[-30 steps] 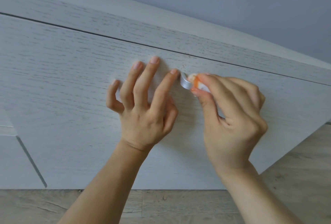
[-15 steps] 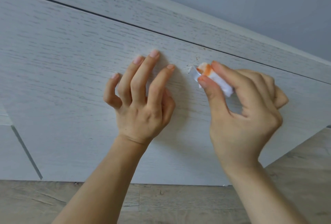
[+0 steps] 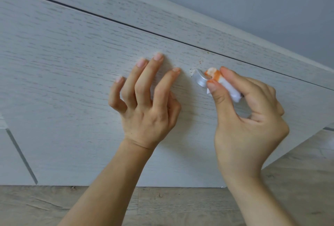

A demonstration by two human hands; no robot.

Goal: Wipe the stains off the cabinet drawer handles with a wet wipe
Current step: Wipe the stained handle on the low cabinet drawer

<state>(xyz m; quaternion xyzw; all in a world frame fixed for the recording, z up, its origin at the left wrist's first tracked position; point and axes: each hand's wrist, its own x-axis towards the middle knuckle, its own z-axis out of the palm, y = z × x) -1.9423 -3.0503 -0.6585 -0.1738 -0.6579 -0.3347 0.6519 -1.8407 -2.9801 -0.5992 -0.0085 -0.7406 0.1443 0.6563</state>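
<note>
The drawer front [image 3: 72,84] is steadied by the left hand [image 3: 144,110], whose fingers are spread apart with the tips resting on the wood and nothing held. Just to its right, the small metal handle [image 3: 199,79] stands out from the panel. The wet wipe [image 3: 222,83], folded and already stained orange at its tip, is pinched between thumb and forefinger of the right hand [image 3: 247,128] and touches the handle. A clean part of the wipe should probably be turned forward, and the small specks beside the handle wiped too.

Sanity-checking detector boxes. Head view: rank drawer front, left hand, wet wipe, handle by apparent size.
1. drawer front
2. left hand
3. and 4. wet wipe and handle: both small and partly hidden by the right hand, so unranked.
</note>
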